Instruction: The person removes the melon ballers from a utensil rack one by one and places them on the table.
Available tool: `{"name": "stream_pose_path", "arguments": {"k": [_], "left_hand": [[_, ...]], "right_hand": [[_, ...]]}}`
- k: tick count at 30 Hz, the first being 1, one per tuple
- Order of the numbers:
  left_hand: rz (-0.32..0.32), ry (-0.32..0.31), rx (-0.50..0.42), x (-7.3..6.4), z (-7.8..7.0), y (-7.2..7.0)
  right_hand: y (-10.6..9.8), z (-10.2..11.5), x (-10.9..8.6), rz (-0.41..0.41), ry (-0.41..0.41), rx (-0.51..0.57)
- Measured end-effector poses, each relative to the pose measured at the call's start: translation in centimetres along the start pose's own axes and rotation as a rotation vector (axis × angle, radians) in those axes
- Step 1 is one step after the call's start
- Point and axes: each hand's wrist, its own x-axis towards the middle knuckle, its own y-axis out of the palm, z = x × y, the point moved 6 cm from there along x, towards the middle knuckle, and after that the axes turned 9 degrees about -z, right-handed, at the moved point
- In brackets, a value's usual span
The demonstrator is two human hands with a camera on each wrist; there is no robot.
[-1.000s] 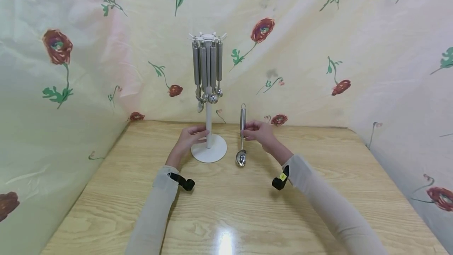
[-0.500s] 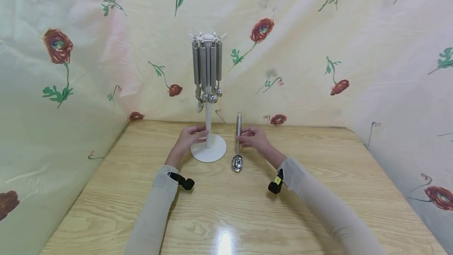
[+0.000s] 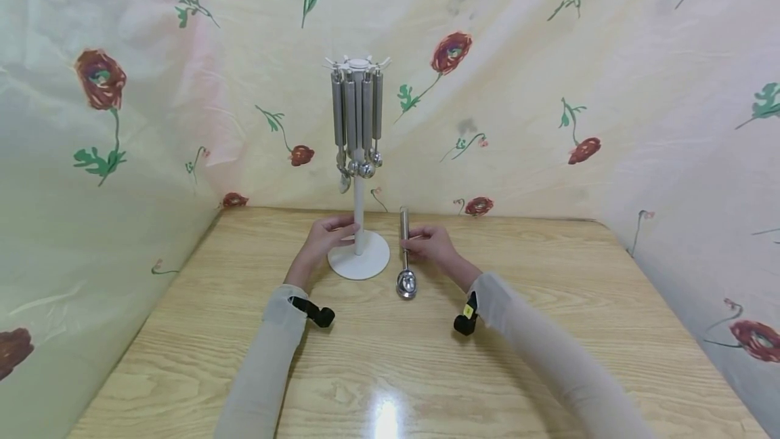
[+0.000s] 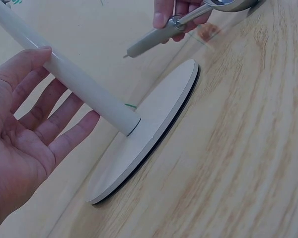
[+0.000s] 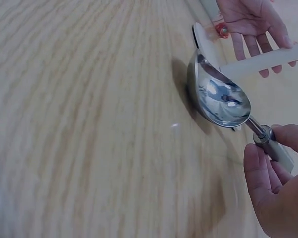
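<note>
A white utensil stand with a round base stands at the back of the table. My left hand holds its pole low down, the thumb in front and the fingers behind, as the left wrist view shows along the pole. To the right of the base, my right hand pinches a shiny metal ice cream scoop by the lower end of its thick handle. The deep bowl points down toward me, close over the wood, with its hollow facing up. The handle tilts away toward the back.
Several grey-handled metal utensils hang from the hooks at the stand's top. The wooden table ends at a flowered cloth behind it. A black camera sits on the right wrist, another on the left.
My right hand has brought the scoop left and nearer to me, closer to the stand's base, with its bowl lower. The left hand and the stand have stayed still.
</note>
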Motion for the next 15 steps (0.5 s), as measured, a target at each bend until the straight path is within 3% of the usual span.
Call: {"name": "stream_pose_path", "arguments": {"k": [15], "left_hand": [[0.001,0.013,0.000,0.20,0.31,-0.10]], "right_hand": [[0.57,-0.50,-0.19,-0.065,0.067,-0.059]]}}
